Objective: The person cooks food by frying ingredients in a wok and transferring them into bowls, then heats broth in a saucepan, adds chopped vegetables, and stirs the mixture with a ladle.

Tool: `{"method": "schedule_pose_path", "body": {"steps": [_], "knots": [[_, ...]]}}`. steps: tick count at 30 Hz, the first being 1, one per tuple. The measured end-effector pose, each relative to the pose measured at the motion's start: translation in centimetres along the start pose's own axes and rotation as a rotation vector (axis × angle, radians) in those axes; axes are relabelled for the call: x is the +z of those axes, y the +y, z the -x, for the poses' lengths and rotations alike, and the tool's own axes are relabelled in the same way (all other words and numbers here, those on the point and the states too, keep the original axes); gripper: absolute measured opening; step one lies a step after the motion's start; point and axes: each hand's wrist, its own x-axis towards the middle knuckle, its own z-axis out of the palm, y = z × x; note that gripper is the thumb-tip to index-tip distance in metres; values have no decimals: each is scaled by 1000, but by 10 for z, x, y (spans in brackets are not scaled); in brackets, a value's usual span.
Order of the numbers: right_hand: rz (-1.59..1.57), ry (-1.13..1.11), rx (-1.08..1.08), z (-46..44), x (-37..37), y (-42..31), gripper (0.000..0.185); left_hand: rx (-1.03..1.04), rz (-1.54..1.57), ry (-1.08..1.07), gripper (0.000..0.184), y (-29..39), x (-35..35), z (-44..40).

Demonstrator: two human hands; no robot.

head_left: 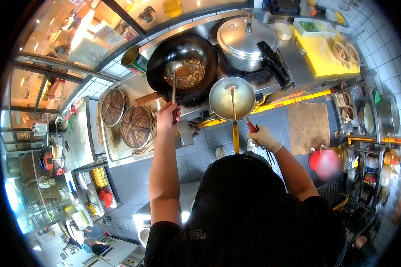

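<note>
My left hand [168, 116], bare, is closed round the handle of a metal ladle [174, 84]. The ladle's bowl dips into brown sauce with small chopped pieces [194, 75] inside a black wok [165, 49] on the stove. My right hand [266, 138] wears a pale glove and grips the red handle of a saucepan [214, 95], held off the stove in front of me. Light, cloudy liquid appears in the saucepan. A long utensil with a yellow handle [236, 137] rests in it, its tip inside the pan.
Right of the wok stands a lidded pressure cooker [243, 40] with its black handle jutting forward. Two round woven lids [137, 127] lie on the left counter. A yellow cutting board [318, 55] holds bowls at right. A yellow pipe [294, 97] runs along the stove front.
</note>
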Motion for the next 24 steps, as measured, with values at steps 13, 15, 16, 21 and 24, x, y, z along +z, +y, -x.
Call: {"method": "schedule_pose_path", "body": {"steps": [13, 15, 16, 21, 24], "knots": [[56, 18, 20, 4, 0, -7, 22, -52, 161, 19, 11, 3, -7, 0], [72, 22, 17, 4, -1, -6, 22, -63, 211, 21, 11, 5, -10, 5], [79, 23, 16, 4, -1, -6, 22, -66, 237, 6, 11, 5, -15, 7], [68, 17, -2, -3, -5, 3, 23, -43, 285, -43, 13, 18, -18, 43], [71, -1, 7, 0, -6, -3, 25, -29, 273, -45, 14, 29, -10, 81]]}}
